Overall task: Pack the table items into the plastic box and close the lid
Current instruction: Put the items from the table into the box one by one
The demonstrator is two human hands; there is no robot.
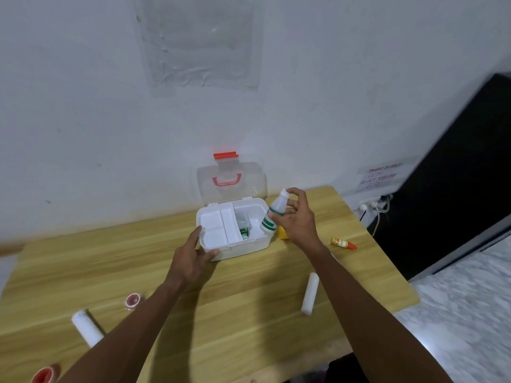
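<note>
Head view: two hands meet at a plastic box [243, 248] on a wooden table [249, 322].
Right hand [296, 221]: fingers curl narrowly round a white bottle [272, 215], thumb on its green-banded body, fingertips [293, 192] by the cap; the bottle is tilted over the box's right edge.
Left hand [193, 258]: fingers nearly straight and slightly spread, touching the box's near left corner, thumb against the front wall.
Box: sits between both sets of fingers, with its clear lid [249, 183] upright behind and a green item [244, 232] inside.
Right of the right fingers: an orange-capped tube [343, 242].
Below the right palm: a yellow item [282, 233].
Beside the forearms: a white roll [310, 293] and a second white roll [85, 326].
</note>
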